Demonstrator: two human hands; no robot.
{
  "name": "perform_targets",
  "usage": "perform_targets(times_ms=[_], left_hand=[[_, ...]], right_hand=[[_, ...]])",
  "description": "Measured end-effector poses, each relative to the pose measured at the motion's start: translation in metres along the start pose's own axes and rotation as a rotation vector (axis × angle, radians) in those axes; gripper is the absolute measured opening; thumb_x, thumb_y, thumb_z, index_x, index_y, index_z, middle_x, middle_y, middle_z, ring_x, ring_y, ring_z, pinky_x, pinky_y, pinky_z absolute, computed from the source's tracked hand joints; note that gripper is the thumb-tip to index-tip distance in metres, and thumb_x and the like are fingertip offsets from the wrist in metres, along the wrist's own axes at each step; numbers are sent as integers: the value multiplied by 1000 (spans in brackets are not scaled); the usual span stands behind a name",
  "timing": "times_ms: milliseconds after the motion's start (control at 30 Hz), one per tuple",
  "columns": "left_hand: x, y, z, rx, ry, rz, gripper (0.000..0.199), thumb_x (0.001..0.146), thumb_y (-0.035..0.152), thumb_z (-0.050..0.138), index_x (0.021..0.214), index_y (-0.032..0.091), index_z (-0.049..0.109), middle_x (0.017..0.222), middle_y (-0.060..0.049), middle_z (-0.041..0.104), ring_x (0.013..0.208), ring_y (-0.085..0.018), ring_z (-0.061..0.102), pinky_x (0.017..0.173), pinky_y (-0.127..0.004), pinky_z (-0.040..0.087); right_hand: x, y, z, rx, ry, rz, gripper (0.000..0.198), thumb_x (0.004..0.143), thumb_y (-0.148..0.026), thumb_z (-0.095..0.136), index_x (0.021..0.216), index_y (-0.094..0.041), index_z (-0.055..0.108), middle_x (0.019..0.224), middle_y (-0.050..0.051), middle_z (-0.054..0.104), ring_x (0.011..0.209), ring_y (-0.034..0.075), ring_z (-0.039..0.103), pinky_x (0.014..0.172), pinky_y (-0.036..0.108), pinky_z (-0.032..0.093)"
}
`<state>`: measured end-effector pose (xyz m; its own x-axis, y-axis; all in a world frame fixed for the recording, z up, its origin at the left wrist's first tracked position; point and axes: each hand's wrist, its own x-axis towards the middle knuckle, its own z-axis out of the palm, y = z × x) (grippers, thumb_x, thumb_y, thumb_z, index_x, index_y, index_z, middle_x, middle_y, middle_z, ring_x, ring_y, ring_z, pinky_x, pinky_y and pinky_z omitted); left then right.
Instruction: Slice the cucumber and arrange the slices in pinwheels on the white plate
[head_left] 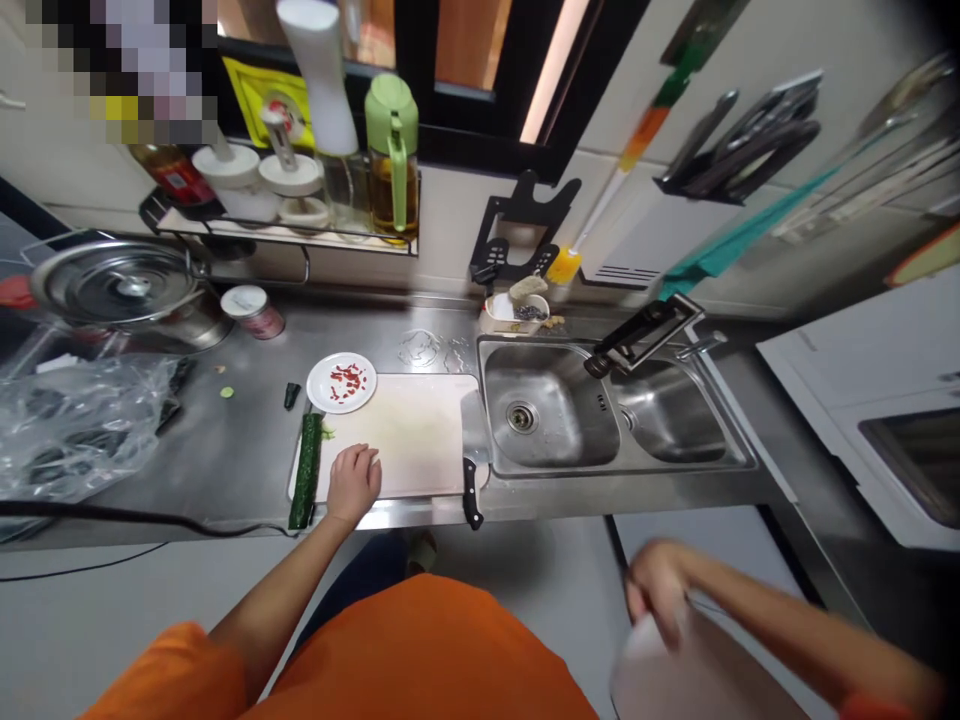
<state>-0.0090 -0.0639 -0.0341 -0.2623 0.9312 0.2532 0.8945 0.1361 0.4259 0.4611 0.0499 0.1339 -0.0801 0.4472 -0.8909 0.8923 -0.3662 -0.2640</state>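
Nearest the camera, at six o'clock: the front of an orange shirt (427, 650). Low beside it, between four and five o'clock: a pale panel (705, 675), blurred and rounded at the corner, clasped at the upper edge by the right hand (660, 592), fingers bent round the rim; hard to tell what sort of panel, or whether loose or fixed. In hand now, by judgement: handling this panel, away from the cutting work on the counter (232, 440). Likely called for next: keeping that grip firm, then freeing the right hand once done with the panel.

Toward eight o'clock: the left hand (355, 485), fingers loosely bent and slightly parted, apparently holding nothing; at half past seven on the white cutting board (420, 430), touching or just above it, impossible to tell. Between eight and nine on the board: a length of cucumber (305, 470), just beside the left wrist. At half past three: a knife (470, 490), blade on the board, black handle reaching past the near edge. At ten: a white plate (320, 388) overlapping the corner, bearing chopped red bits (350, 383).

Farther out from the board, at three o'clock: a steel double sink (570, 440); at nine, a clear plastic bag (82, 430); at twelve, a green-topped bottle (382, 195).
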Motion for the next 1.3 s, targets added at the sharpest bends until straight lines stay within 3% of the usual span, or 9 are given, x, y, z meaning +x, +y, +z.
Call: perform_targets(times_ms=[67, 133, 200, 233, 367, 500, 567, 733, 1300], left_hand=[[1, 1, 0, -9, -3, 3, 25, 83, 27, 48, 102, 17, 61, 107, -13, 57, 106, -27, 50, 92, -43, 39], [2, 2, -1, -16, -6, 7, 25, 83, 27, 48, 102, 17, 61, 107, -14, 57, 105, -27, 50, 92, -43, 40], [2, 3, -2, -12, -7, 6, 25, 83, 26, 48, 102, 17, 61, 106, -14, 57, 104, -27, 51, 92, -43, 40], [3, 4, -2, -6, -7, 5, 25, 83, 26, 48, 102, 17, 61, 106, -14, 57, 104, -27, 51, 92, -43, 40], [2, 6, -1, 14, -5, 3, 24, 82, 24, 50, 103, 18, 60, 107, -14, 57, 106, -28, 51, 92, -43, 41], [2, 7, 1, 17, -14, -1, 26, 82, 22, 50, 105, 19, 60, 108, -14, 57, 107, -28, 52, 92, -44, 41], [3, 7, 1, 13, -14, -6, 26, 82, 21, 49, 106, 19, 59, 108, -14, 57, 107, -28, 52, 92, -45, 41], [4, 9, 0, 14, -18, -18, 25, 82, 21, 50, 105, 19, 59, 108, -14, 58, 107, -28, 51, 92, -44, 42], [3, 9, 0, -9, -33, -32, 24, 84, 22, 48, 105, 20, 59, 110, -14, 56, 109, -28, 50, 95, -46, 40]], right_hand=[[21, -45, -34, -12, -271, 167, 11, 59, -13, 77, 63, -15, 66, 64, 5, 67, 49, 15, 64, 49, 20, 49], [47, -100, -66, 107, -381, 225, 15, 53, -1, 72, 63, -12, 67, 63, 7, 69, 47, 15, 64, 51, 21, 51], [78, -154, -86, 319, -312, 92, 26, 52, 4, 69, 72, -12, 69, 69, 7, 72, 51, 13, 65, 58, 23, 53], [94, -179, -91, 360, -345, 16, 28, 53, 4, 69, 76, -11, 68, 72, 8, 72, 54, 14, 66, 60, 24, 54], [156, -248, -74, 581, -382, -326, 31, 59, -1, 70, 88, -12, 65, 82, 9, 73, 67, 19, 68, 66, 31, 56], [201, -290, -31, 912, -234, -433, 33, 66, -2, 65, 96, -16, 60, 81, 4, 72, 71, 18, 68, 71, 37, 56], [216, -305, -13, 1060, -121, -385, 33, 71, -4, 62, 99, -19, 57, 81, 1, 71, 71, 17, 68, 71, 38, 56], [240, -332, 10, 1119, -49, -351, 34, 77, -8, 59, 105, -25, 51, 83, -2, 70, 65, 14, 67, 66, 36, 57], [248, -343, 15, 1045, 60, -282, 31, 80, -9, 58, 105, -23, 50, 83, 0, 69, 64, 14, 65, 63, 37, 58]])
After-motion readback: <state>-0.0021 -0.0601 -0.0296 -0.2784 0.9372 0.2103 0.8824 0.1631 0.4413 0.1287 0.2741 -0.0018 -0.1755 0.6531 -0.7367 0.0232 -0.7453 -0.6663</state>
